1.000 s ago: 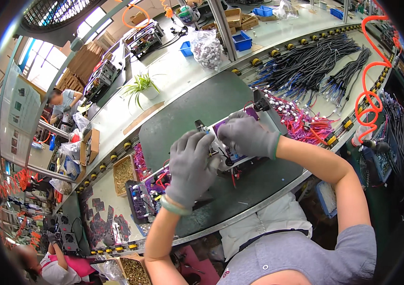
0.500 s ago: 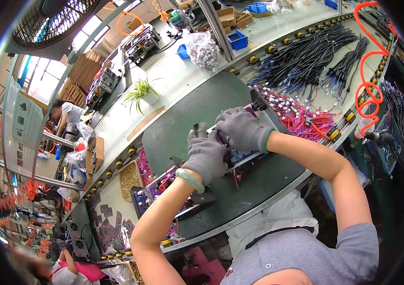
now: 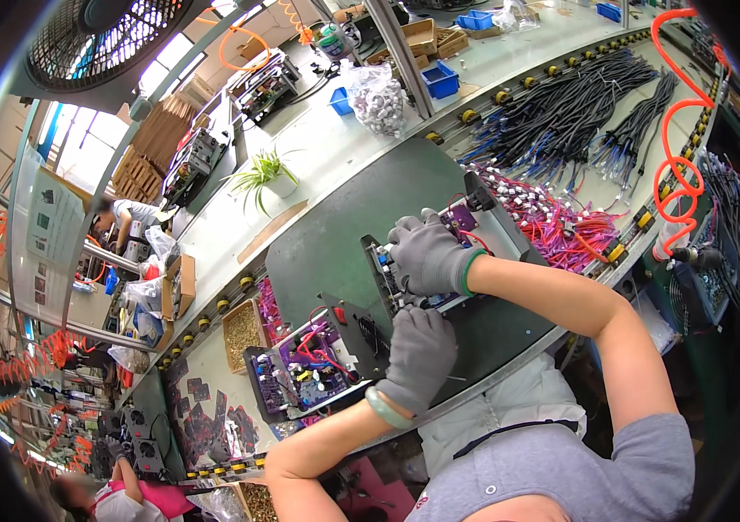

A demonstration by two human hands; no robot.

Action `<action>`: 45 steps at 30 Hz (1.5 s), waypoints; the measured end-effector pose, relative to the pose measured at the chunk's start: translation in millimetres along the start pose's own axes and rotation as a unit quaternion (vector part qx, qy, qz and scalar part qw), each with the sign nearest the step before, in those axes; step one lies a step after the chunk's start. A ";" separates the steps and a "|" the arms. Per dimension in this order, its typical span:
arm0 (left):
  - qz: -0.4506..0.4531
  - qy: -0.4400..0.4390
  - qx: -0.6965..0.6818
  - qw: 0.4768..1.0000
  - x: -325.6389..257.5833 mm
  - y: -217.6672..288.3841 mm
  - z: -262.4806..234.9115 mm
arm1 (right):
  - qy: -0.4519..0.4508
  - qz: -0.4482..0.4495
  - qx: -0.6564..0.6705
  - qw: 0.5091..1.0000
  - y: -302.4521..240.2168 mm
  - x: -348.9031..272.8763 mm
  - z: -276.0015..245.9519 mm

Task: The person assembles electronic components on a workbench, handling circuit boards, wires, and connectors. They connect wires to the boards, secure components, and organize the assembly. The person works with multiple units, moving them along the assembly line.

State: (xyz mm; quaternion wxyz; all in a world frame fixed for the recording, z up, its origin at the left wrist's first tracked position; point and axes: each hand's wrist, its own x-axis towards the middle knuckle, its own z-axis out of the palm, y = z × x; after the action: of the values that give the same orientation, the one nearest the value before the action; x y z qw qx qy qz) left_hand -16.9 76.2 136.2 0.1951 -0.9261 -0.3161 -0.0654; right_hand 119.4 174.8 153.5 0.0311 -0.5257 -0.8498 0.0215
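Now both gloved hands palm-down: right hand [image 3: 426, 254] grip clasps circuit unit [image 3: 439, 261]; left hand [image 3: 419, 352] grip unclear.

1. A clear plastic bag [image 3: 376, 96] of small parts stands at the bench's far edge.
2. Open brown cardboard boxes [image 3: 180, 284] sit at its left end.
3. A pale wall poster [image 3: 46, 228] hangs far left.

We see bright, even daylight from windows [image 3: 83, 152] far up-left of our left hand [image 3: 418, 357]. Shadows beneath the hands are soft. Fisheye bending curves the worktop [image 3: 335, 152] edges; the black rim blurs.
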 end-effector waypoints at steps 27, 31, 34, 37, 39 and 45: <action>-0.025 0.053 -0.079 0.995 -8.2 -14.9 -11.2 | 0.205 0.034 0.262 0.943 2.5 -6.2 14.4; -0.074 0.131 -0.128 0.980 -2.9 -20.6 1.7 | 0.117 -0.173 0.585 0.784 0.1 -48.5 -6.1; -0.095 0.089 -0.110 0.985 7.5 -22.4 -11.3 | 0.191 -0.132 0.417 0.879 8.1 -64.2 -18.3; -0.090 0.090 -0.134 0.983 18.3 -34.8 -11.0 | 0.170 -0.019 0.493 0.853 19.0 -69.4 -16.1; -0.082 0.066 -0.184 0.977 29.1 -50.6 -14.5 | 0.154 0.039 0.537 0.828 24.6 -70.2 -8.0; -0.147 -0.131 -0.383 0.902 58.0 -116.9 -24.6 | 0.173 0.049 0.570 0.802 12.3 -58.4 0.9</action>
State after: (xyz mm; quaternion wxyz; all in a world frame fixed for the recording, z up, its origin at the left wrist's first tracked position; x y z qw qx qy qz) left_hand -42.4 183.4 210.3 -0.2299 -0.8726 -0.4220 -0.0875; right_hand 156.4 128.0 150.0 0.4705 -0.4488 -0.6379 0.4126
